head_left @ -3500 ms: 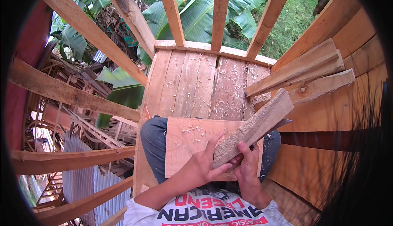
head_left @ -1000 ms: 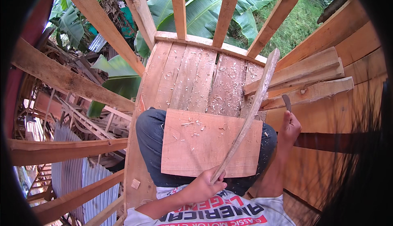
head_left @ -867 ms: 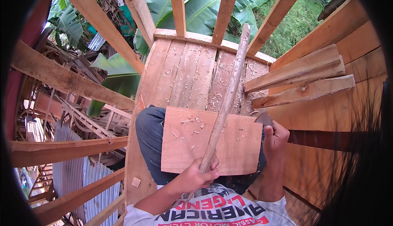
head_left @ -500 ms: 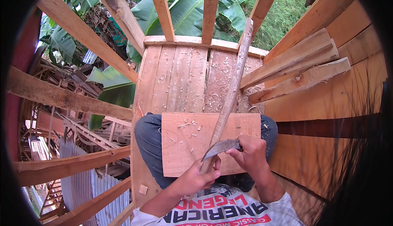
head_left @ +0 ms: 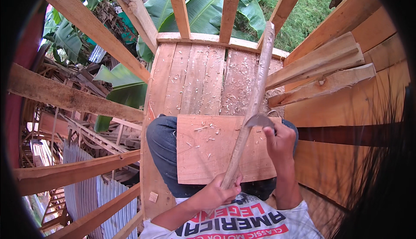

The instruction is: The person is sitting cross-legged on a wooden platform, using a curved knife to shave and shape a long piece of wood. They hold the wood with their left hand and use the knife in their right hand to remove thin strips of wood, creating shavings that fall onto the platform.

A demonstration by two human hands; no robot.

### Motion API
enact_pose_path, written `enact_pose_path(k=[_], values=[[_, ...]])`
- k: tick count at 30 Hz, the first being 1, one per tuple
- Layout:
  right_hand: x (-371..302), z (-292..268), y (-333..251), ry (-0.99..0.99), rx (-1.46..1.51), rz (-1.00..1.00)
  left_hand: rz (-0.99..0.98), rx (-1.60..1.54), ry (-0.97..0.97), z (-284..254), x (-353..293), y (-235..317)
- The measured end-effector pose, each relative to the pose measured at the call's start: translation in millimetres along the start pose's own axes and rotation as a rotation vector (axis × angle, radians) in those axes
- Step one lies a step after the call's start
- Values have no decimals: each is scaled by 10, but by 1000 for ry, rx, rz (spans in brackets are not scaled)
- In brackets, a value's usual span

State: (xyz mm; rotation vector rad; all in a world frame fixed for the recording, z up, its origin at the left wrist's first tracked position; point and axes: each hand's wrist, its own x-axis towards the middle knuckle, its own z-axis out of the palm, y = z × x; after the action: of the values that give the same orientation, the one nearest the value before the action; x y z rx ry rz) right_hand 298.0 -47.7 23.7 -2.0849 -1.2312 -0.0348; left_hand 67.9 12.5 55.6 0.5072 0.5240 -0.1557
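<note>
A long, rough wooden pole slants from my lap up to the far right rail. Its near end sits in my left hand, whose fingers are wrapped round it close to my shirt. My right hand grips a curved knife by its handle, which the fingers hide. The dark blade lies against the pole about midway along its length. Under the pole, a flat wooden board rests across my thighs, with a few curled shavings on it.
Wood shavings are scattered over the plank floor. Split wooden pieces lean on the wall at the right. Wooden slats rail the left and far sides. A small wood block lies left of my legs.
My right hand has moved the knife up and away along the pole, from beside my left hand to its middle. My left hand keeps hold of the near end.
</note>
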Motion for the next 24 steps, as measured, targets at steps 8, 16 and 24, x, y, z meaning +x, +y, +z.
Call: enact_pose_path(k=[8, 16, 24], values=[[-103, -269, 124, -75, 123, 131, -88, -230, -79, -169, -123, 128], [-285, -165, -362, -269, 47, -100, -150, -220, -206, -134, -36, 125], [-139, -50, -122, -113, -32, 14, -149, -148, -65, -67, -32, -18]])
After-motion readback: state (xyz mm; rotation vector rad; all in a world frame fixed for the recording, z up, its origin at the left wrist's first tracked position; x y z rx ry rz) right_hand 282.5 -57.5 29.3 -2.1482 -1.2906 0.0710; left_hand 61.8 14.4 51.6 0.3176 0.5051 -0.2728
